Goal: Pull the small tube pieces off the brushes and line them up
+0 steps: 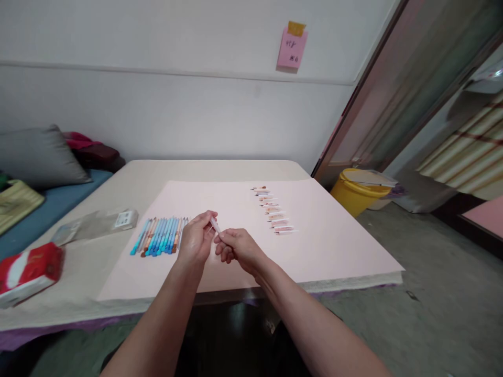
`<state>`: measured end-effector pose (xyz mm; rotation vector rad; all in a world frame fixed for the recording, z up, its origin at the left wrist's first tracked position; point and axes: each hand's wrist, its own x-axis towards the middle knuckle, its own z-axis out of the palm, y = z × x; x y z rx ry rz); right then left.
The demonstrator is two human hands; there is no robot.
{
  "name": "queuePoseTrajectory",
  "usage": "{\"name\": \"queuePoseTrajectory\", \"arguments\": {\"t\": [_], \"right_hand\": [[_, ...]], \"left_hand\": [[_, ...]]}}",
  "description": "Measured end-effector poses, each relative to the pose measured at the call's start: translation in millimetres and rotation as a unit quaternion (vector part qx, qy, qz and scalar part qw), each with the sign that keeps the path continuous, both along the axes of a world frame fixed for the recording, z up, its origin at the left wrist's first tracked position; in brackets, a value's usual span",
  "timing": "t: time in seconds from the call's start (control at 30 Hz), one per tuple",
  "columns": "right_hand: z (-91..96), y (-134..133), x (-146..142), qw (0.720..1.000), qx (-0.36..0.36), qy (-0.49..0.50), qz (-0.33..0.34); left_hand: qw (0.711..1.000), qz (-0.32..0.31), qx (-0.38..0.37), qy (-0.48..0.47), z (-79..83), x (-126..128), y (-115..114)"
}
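My left hand [195, 240] is closed around a slim white pen [215, 225] above the pink sheet. The thumb and forefinger of my right hand [239, 247] pinch the lower end of that pen, and its other fingers are curled. Just left of my left hand lies a row of blue, grey and brown pens [159, 235], side by side; my wrist hides its right edge. To the right of my hands, several white pens [277, 215] with dark tips lie spaced out in a slanting column.
A pink sheet [334, 251] covers much of the pale table. On the left are clear plastic packaging [98, 222] and a red-and-white packet [31, 272]. A yellow bin [356, 193] stands beyond the right edge. Behind rises a white wall with a pink note [293, 50].
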<state>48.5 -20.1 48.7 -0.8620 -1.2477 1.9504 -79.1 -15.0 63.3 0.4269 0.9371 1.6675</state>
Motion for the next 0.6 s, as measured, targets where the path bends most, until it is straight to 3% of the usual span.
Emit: {"name": "queuePoseTrajectory", "arguments": {"t": [0.13,0.33,0.6], "right_hand": [[3.2,-2,-5,0.995,0.078,-0.011,-0.068],[5.4,-10,-15,0.97,0.174,-0.045,-0.163],[-5.0,-14,-35,0.943,0.218,-0.074,-0.242]], "left_hand": [[1.0,-0.005,0.015,-0.026,3.9,4,0],[1.0,-0.018,0.019,0.008,9.6,13,-1],[0.999,-0.028,0.014,0.036,11.6,22,-3]]}}
